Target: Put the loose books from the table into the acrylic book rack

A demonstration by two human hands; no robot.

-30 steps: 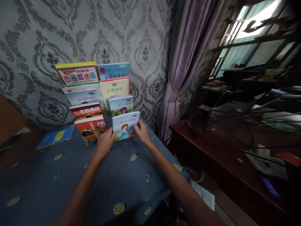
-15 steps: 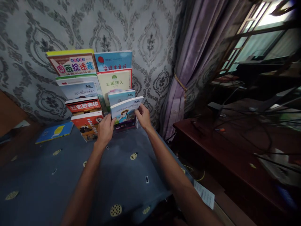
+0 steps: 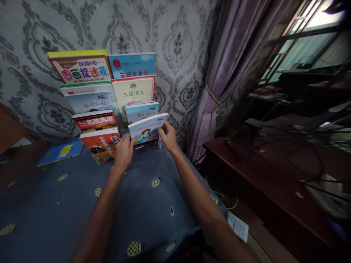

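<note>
Both hands grip a light-blue children's book (image 3: 144,132) with a girl in a yellow hat on its cover. My left hand (image 3: 124,149) is closed on its left edge, close beside an orange-red book (image 3: 101,144). At the right edge, my right hand (image 3: 168,136) pinches the cover between thumb and fingers. The held book leans slightly, in front of another blue book (image 3: 142,110) and a cream book (image 3: 133,91). Below it shows a dark purple surface (image 3: 146,146), partly covered. Two columns of books stand in stepped rows against the wall.
A blue and yellow book (image 3: 60,152) lies flat at the left on the dark blue pineapple-patterned cloth (image 3: 137,204). Purple curtain (image 3: 205,109) hangs right of the books. Further right is a dark red desk (image 3: 246,171) with tangled cables. A white printed sheet (image 3: 238,225) lies low beside the cloth.
The view has shifted slightly, so the books on the left sit a little further left and higher. Both hands keep hold of the light-blue book, which has barely moved.
</note>
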